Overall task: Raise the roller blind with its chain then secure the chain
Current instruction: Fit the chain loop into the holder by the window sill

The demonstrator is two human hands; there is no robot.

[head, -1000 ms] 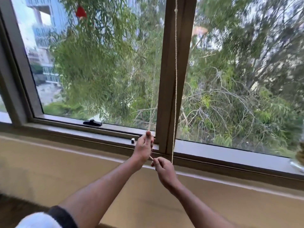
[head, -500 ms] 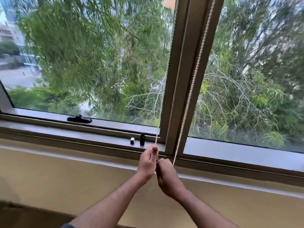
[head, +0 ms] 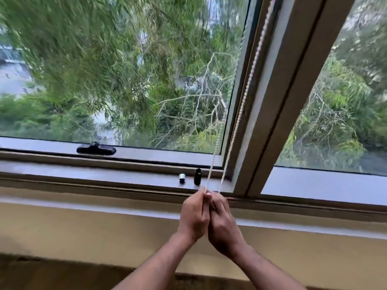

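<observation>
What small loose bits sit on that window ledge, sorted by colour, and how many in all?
Black cylinder: 1
Silver cap: 1
Total: 2, both on the ledge, left of the bead chain.

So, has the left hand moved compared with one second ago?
Yes. The left hand was up beside the small black cylinder on the sill; now it sits lower, below the sill edge, pressed against the right hand.

Daylight through window (head: 125, 80); motion blur, wide-angle edge distortion.
</observation>
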